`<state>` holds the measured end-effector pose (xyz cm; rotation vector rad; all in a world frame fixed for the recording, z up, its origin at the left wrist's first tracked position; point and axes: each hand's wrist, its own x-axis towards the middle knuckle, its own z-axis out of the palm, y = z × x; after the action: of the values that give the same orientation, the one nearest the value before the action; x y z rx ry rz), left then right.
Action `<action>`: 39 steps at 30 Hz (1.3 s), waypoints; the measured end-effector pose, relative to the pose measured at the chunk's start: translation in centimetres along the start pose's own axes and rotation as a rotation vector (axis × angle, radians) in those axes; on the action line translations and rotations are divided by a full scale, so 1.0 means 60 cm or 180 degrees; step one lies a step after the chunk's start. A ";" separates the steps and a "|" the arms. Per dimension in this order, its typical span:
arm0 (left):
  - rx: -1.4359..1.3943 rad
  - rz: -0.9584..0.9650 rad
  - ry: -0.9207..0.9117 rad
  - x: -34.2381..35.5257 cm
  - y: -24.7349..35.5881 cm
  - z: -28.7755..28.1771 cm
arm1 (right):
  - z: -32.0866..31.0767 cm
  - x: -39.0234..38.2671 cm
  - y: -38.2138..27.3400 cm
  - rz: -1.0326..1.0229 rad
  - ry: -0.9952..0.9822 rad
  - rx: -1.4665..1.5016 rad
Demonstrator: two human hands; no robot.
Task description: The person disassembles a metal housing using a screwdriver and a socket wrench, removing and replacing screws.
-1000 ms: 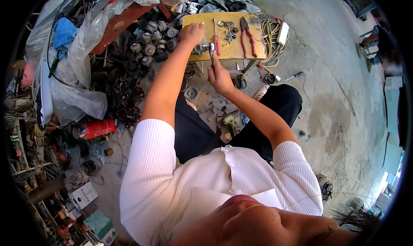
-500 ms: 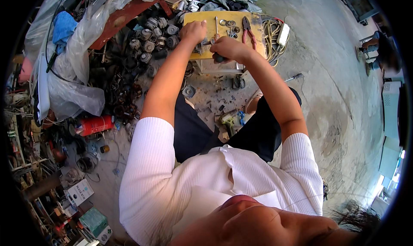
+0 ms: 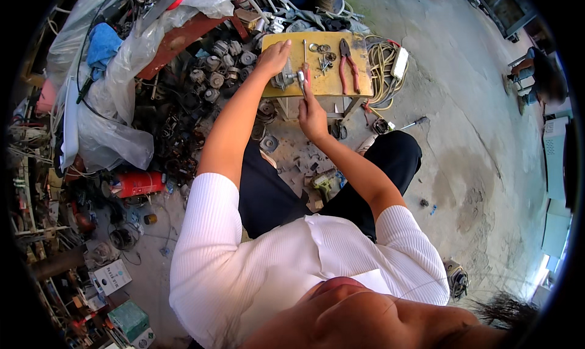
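Note:
A small yellow work table (image 3: pixel 356 81) stands in front of me. My left hand (image 3: pixel 273 56) rests on a grey metal part (image 3: pixel 284 79) at the table's near left edge and holds it down. My right hand (image 3: pixel 312 112) grips a red-handled tool (image 3: pixel 306 76), its tip touching the part from the right. Red-handled pliers (image 3: pixel 347 57) and several loose washers and screws (image 3: pixel 323 56) lie on the table behind the part.
A heap of dark metal motor parts (image 3: pixel 207 87) fills the floor at left, with plastic sheeting (image 3: pixel 116 135) and a red canister (image 3: pixel 137 183). A coiled cable and white power strip (image 3: pixel 396 62) lie right of the table. Another person (image 3: pixel 539 78) sits at far right.
My right hand has dropped back from over the table top to its near edge, with the tool set against the metal part. My left hand has stayed on the part.

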<state>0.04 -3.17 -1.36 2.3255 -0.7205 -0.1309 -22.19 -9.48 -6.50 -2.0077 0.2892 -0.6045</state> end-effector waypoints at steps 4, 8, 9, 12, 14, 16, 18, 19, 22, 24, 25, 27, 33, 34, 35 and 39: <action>-0.1512 0.0476 0.0122 -0.034 -0.003 -0.041 | -0.045 -0.020 0.027 0.0464 0.0064 0.0212; -0.0691 -0.0197 -0.0493 -0.096 -0.010 -0.065 | -0.072 -0.003 0.009 0.0933 0.0069 0.0485; -0.0484 -0.0083 -0.0477 -0.107 -0.005 -0.064 | -0.074 0.009 0.008 0.0956 0.0007 0.0497; -0.0060 0.0182 -0.0406 -0.119 0.018 -0.056 | -0.072 0.059 0.023 0.0956 -0.0143 0.0656; 0.0189 0.0190 -0.0305 -0.126 0.009 -0.058 | -0.078 0.092 -0.016 0.1154 -0.0488 0.1167; 0.0302 0.0223 -0.0223 -0.122 -0.004 -0.056 | -0.084 0.124 -0.057 0.1198 -0.0703 0.1407; 0.0456 0.0200 -0.0265 -0.118 0.003 -0.055 | -0.087 0.155 -0.067 0.1251 -0.0852 0.1349; 0.0529 0.0181 -0.0290 -0.118 0.008 -0.056 | -0.087 0.169 -0.071 0.1285 -0.0931 0.1318; 0.0715 0.0053 -0.0316 -0.121 0.021 -0.057 | -0.082 0.200 -0.077 0.1605 -0.1249 0.1190; 0.0651 0.0214 -0.0299 -0.116 0.016 -0.052 | -0.077 0.211 -0.077 0.1759 -0.1391 0.1100; 0.0625 0.0290 -0.0288 -0.114 0.013 -0.052 | -0.076 0.215 -0.080 0.1831 -0.1472 0.1083; 0.0470 0.0244 -0.0320 -0.112 0.011 -0.048 | -0.078 0.222 -0.086 0.2016 -0.1566 0.1090; 0.0084 0.0472 -0.0197 -0.116 0.001 -0.043 | -0.096 0.274 -0.103 0.2331 -0.1985 0.0891; 0.0052 0.0540 -0.0167 -0.114 -0.001 -0.040 | -0.095 0.292 -0.101 0.2423 -0.2077 0.0763; 0.0087 0.0537 -0.0153 -0.116 -0.001 -0.042 | -0.093 0.303 -0.117 0.2507 -0.2184 0.0646; 0.0055 0.0561 -0.0205 -0.116 0.016 -0.048 | -0.106 0.366 -0.159 0.3275 -0.2554 0.0676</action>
<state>-5.43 1.63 0.72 2.2704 -0.9582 -0.1208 -7.38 -19.25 10.79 -1.4647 0.6446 0.7645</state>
